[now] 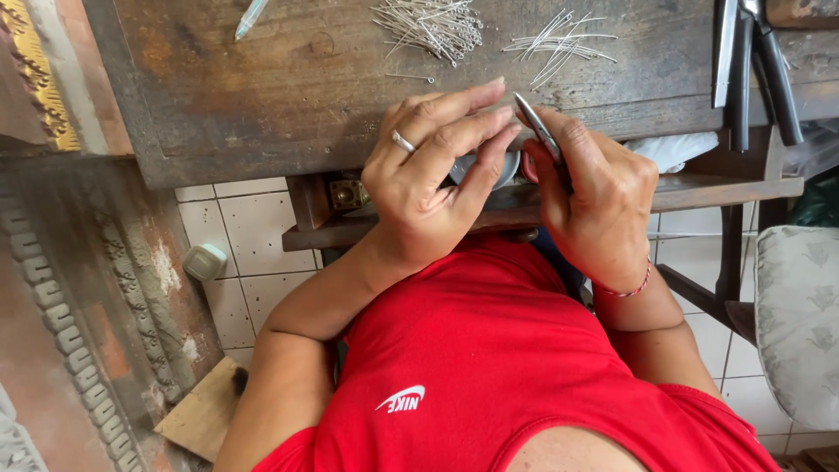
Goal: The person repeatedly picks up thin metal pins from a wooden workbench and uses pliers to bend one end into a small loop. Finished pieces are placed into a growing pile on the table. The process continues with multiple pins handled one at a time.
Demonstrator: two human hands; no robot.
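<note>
Head view: two hands meet at the near edge of a worn wooden bench (288, 96).

Right hand (594, 197) is wrapped around slim metal pliers (537, 127), long axis slanting up and left, tips pointing toward the left fingertips. Left hand (433, 170), ring on one finger, has fingers drawn narrow against the plier tips; whatever they pinch is too small to tell. Two loose heaps of thin silver pins (433, 26) lie farther back on the bench, strands fanned mostly sideways. Dark long-handled tools (756, 70) lie at right. A red logo shirt (489, 367) fills the foreground.
</note>
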